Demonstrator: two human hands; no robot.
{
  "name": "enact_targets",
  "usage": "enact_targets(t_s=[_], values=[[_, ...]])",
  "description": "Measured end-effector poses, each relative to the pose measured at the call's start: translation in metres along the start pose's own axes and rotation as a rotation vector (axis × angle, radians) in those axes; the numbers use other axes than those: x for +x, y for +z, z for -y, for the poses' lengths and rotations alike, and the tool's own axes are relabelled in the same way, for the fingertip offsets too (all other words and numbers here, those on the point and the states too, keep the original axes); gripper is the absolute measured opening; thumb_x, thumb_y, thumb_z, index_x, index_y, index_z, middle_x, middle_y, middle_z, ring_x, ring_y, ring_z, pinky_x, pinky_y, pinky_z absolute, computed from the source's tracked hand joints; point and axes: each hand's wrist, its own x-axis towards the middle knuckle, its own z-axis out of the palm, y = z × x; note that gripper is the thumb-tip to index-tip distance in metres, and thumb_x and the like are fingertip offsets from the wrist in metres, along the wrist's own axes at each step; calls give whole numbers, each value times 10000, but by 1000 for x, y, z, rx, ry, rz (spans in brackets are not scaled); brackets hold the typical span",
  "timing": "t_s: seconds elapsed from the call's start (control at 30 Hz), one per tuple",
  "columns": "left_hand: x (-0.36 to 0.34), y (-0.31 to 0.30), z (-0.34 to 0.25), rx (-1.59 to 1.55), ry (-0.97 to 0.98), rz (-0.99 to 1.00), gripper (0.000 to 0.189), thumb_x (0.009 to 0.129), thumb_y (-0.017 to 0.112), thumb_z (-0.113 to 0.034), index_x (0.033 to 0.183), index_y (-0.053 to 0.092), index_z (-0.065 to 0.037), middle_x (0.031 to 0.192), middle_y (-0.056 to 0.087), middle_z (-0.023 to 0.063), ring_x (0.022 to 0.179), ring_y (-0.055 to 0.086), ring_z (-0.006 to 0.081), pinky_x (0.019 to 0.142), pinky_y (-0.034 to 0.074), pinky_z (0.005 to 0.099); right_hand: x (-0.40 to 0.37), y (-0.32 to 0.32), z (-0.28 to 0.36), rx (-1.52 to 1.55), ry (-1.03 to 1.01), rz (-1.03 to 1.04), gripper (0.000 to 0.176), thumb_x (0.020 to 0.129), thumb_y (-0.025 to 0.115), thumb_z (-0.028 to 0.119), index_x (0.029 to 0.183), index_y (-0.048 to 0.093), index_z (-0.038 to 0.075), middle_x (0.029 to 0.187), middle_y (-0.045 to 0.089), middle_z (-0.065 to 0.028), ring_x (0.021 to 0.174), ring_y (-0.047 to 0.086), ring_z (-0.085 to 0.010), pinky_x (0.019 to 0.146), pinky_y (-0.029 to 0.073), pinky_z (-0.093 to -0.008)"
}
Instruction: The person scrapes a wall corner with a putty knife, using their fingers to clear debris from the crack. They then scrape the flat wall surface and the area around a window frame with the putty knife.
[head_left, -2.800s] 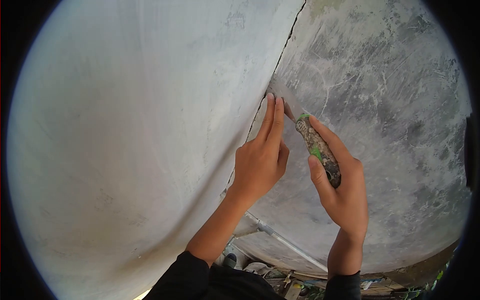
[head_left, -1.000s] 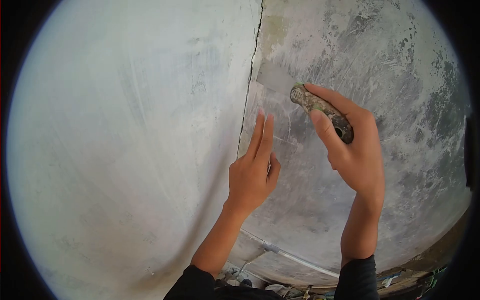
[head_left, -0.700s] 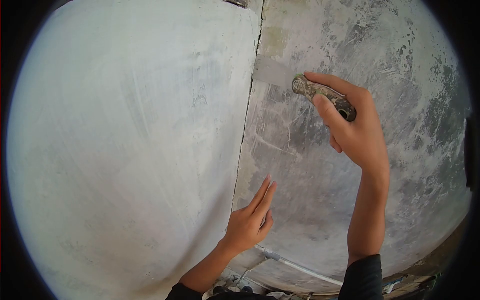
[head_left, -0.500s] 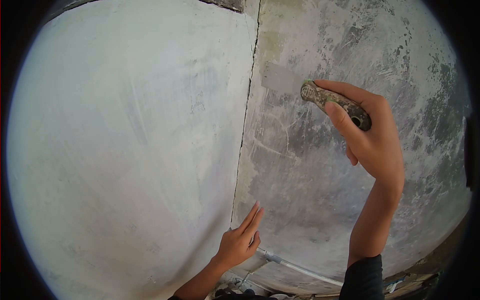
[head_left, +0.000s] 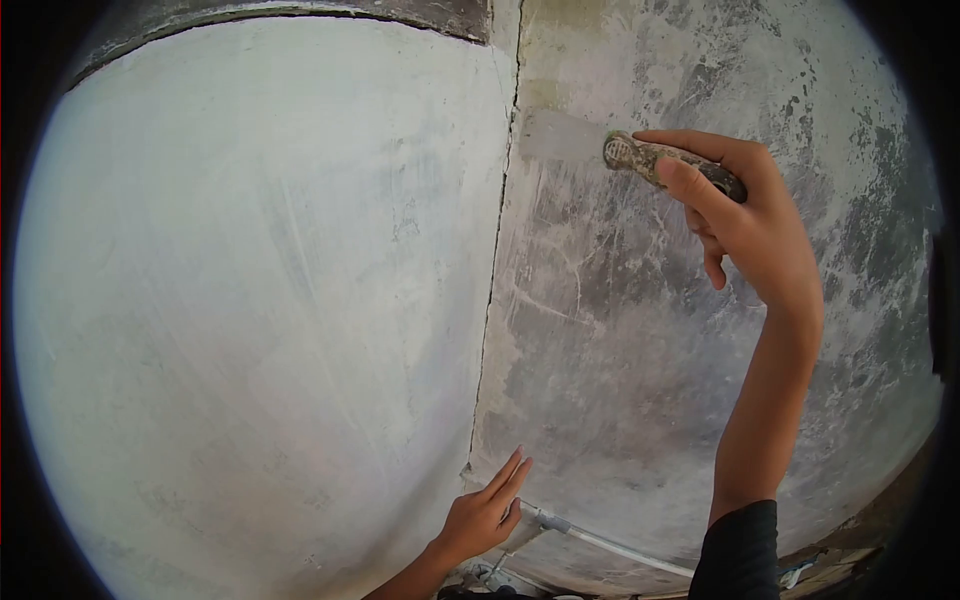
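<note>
In my right hand [head_left: 750,210] is a putty knife [head_left: 565,138] with a worn, stained handle and a wide flat metal blade. My thumb and fingers close round the handle. The blade points left and lies against the grey, patchy wall [head_left: 640,360], its edge close to the crack [head_left: 500,220] that runs down the corner. Low in the view, my left hand [head_left: 485,512] has its fingers stretched out and holds nothing. Its fingertips are near the wall beside the lower end of the crack.
Left of the crack stretches a paler, smoother wall [head_left: 250,280]. A dark ledge [head_left: 300,8] crosses the top left. Below my left hand a pipe [head_left: 610,545] runs along the bottom of the grey wall, with loose items [head_left: 800,572] at the lower right.
The view has tilted upward, showing more of the dark ledge. My right hand and the putty knife have moved up along the wall. My left hand sits lower in the view.
</note>
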Motion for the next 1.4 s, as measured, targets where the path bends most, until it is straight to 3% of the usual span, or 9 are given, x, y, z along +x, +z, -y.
enact_targets(t_s=[0.33, 0.43, 0.53, 0.73, 0.87, 0.97, 1.13, 1.27, 1.4], values=[[-10, 3, 3, -98, -57, 27, 636, 918, 628, -110, 1533, 467, -125, 1618, 427, 62, 601, 646, 167, 562, 521, 284, -8, 0, 6, -21, 38, -127, 427, 955, 654, 305, 1199, 724, -38, 577, 524, 8, 372, 459, -84, 353, 352, -269], [-14, -1, 6, -119, -123, 40, 620, 908, 645, -110, 1510, 497, -115, 1608, 442, 67, 592, 622, 173, 581, 510, 285, -22, 5, 12, 78, -5, -205, 406, 993, 651, 281, 1232, 703, -43, 610, 562, 2, 417, 491, -80, 393, 367, -257], [-21, 0, 10, -136, -158, 48, 626, 912, 640, -117, 1519, 487, -130, 1611, 438, 63, 590, 630, 175, 577, 515, 288, -13, 53, -16, 82, -214, -419, 383, 1017, 643, 225, 1289, 660, -44, 663, 617, -46, 480, 537, -83, 442, 395, -251], [-38, -1, 15, -165, -239, 75, 633, 913, 636, -123, 1525, 478, -144, 1620, 425, 54, 588, 641, 174, 572, 522, 290, -53, 133, -49, -34, -269, -343, 524, 974, 656, 109, 1459, 497, -11, 771, 709, -172, 522, 654, -210, 504, 493, -338], [-56, -3, 22, -181, -302, 76, 621, 914, 640, -131, 1516, 487, -142, 1624, 419, 49, 577, 630, 163, 581, 524, 293, -116, 129, -49, -88, -53, -40, 566, 939, 681, 78, 1463, 488, -15, 929, 745, -217, 563, 698, -248, 516, 523, -346], [-64, -6, 24, -195, -334, 82, 605, 922, 647, -158, 1509, 499, -153, 1614, 433, 63, 580, 624, 167, 615, 526, 296, -137, 102, -44, -175, -42, 158, 598, 929, 690, 74, 1473, 466, -29, 991, 748, -220, 565, 701, -279, 525, 532, -345], [-64, -3, 22, -185, -306, 98, 603, 926, 641, -154, 1511, 495, -156, 1625, 418, 36, 575, 627, 164, 600, 526, 291, -81, 96, -25, -69, -300, -298, 533, 966, 653, 96, 1460, 477, -1, 784, 719, -185, 530, 677, -314, 518, 526, -368], [-54, 0, 12, -221, -277, 113, 601, 931, 636, -156, 1514, 491, -164, 1626, 418, 31, 579, 628, 157, 605, 529, 291, -46, 116, -19, -140, -194, -276, 524, 989, 627, 104, 1463, 432, -8, 661, 669, -145, 503, 655, -311, 491, 506, -382], [-57, -4, 11, -266, -303, 83, 580, 931, 643, -157, 1497, 516, -159, 1599, 459, 35, 576, 619, 159, 614, 529, 287, -95, 151, -45, -250, -148, -151, 610, 949, 662, 108, 1490, 392, 25, 625, 647, -136, 453, 626, -287, 446, 469, -376]])
